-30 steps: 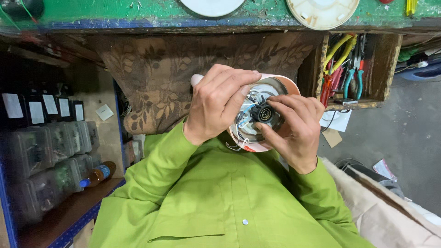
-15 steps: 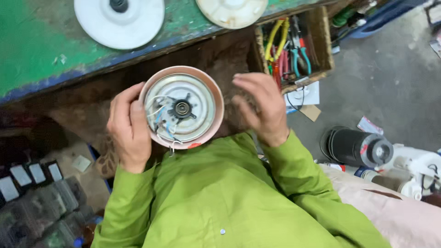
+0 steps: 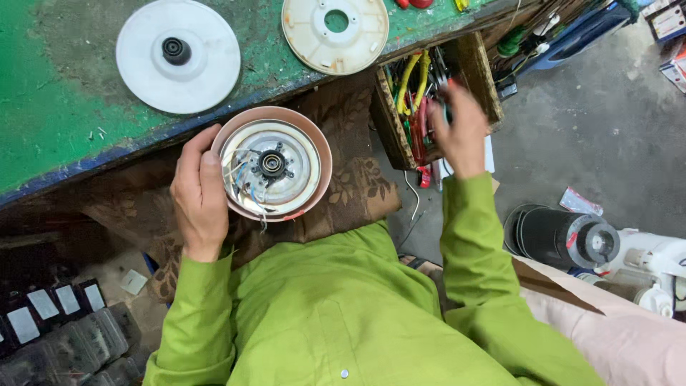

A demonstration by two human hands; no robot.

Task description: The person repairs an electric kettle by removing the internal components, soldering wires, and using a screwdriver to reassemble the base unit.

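My left hand (image 3: pixel 200 200) grips the left side of a round appliance base (image 3: pixel 304 154) with a pink rim. Its open underside faces up and shows thin wires and a black hub in the middle. It rests over a brown patterned cloth (image 3: pixel 357 189) on my lap, just under the bench edge. My right hand (image 3: pixel 461 132) is off the base and reaches over a wooden tool box (image 3: pixel 477 68), fingers spread above yellow- and red-handled pliers (image 3: pixel 411 89). Nothing shows in its grasp, and the hand is slightly blurred.
A green workbench (image 3: pixel 57 121) carries a white disc with a black hub (image 3: pixel 179 57) and a cream disc with a centre hole (image 3: pixel 336 32). On the grey floor to the right lie a black cylindrical part (image 3: pixel 557 236) and a white appliance body (image 3: pixel 654 268). Small plastic drawers (image 3: pixel 64 336) are at lower left.
My right hand let go of the round base and moved right to the tool box. The left hand now holds the base alone, lower and further left in view.
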